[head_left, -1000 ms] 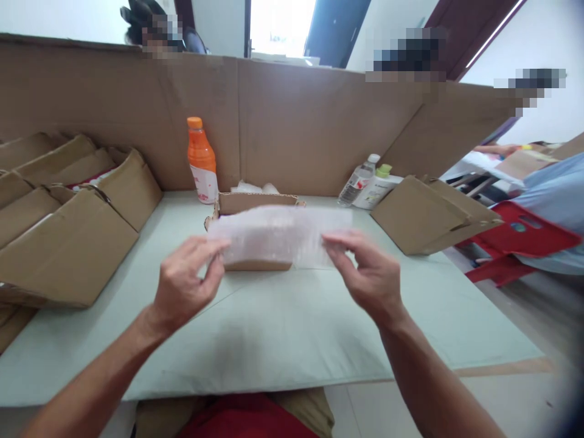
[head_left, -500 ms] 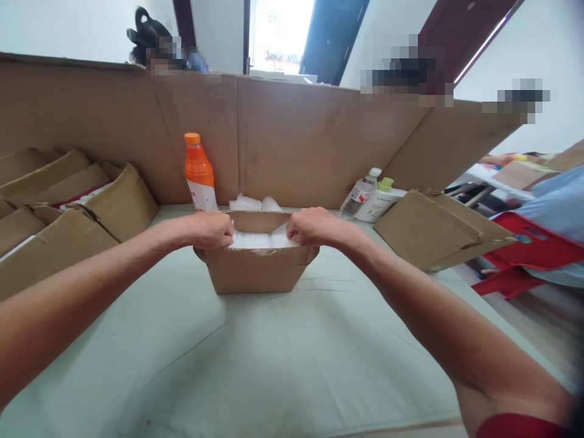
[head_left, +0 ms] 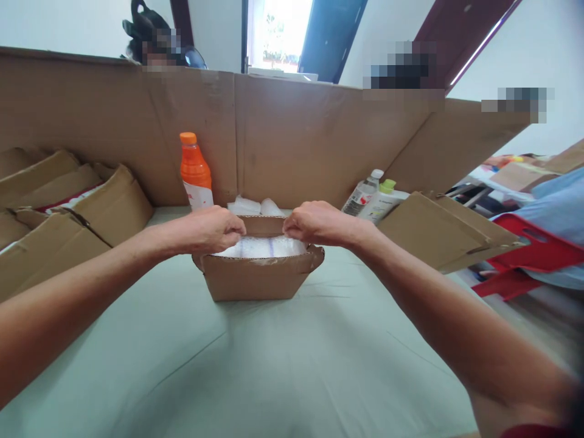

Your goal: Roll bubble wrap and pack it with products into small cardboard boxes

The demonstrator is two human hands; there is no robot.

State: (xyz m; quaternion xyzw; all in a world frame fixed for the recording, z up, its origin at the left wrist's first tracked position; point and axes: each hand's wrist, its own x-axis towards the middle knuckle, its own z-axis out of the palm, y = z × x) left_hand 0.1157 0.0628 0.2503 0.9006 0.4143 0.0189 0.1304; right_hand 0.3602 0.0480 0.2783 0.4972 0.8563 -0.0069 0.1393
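A small brown cardboard box point(head_left: 253, 281) stands open on the pale green cloth, with white bubble wrap point(head_left: 262, 246) filling its top. My left hand point(head_left: 214, 228) hangs over the box's left end, fingers curled together close to the wrap. Over the right rear part of the opening is my right hand point(head_left: 314, 222), its fingers pinched near the back wall. What either hand grips, if anything, is hidden by the fingers. Behind the box lie clear plastic wrap pieces point(head_left: 249, 205). An orange drink bottle point(head_left: 196, 170) stands just behind my left hand.
Opened cardboard boxes point(head_left: 118, 204) crowd the left side. At the right are a clear bottle point(head_left: 362, 193), a white bottle with a green cap point(head_left: 381, 201) and another carton point(head_left: 438, 228). A tall cardboard partition point(head_left: 296, 140) closes the back; people are beyond it. A red stool point(head_left: 529, 249) stands right.
Both hands have lifted off the box's ends and moved slightly inward. More bubble wrap shows at the top of the box, which sits a little lower in view.
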